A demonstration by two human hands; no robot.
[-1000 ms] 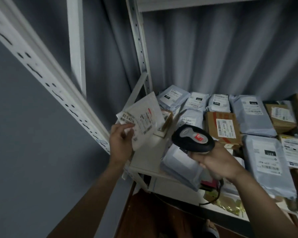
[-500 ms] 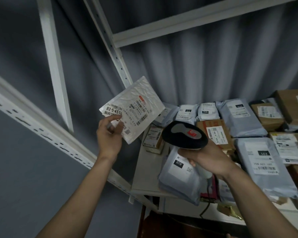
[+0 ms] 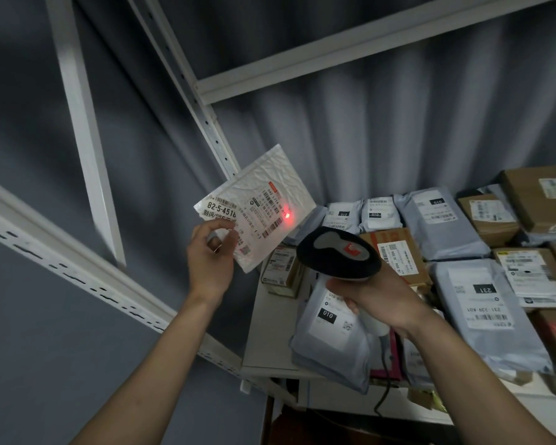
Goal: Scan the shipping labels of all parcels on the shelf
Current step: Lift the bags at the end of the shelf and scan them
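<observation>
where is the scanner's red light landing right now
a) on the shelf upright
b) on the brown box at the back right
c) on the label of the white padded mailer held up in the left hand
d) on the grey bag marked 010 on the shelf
c: the red dot glows on the printed label of the white padded mailer, which the left hand holds up by its lower corner while the right hand aims the scanner at it.
</observation>
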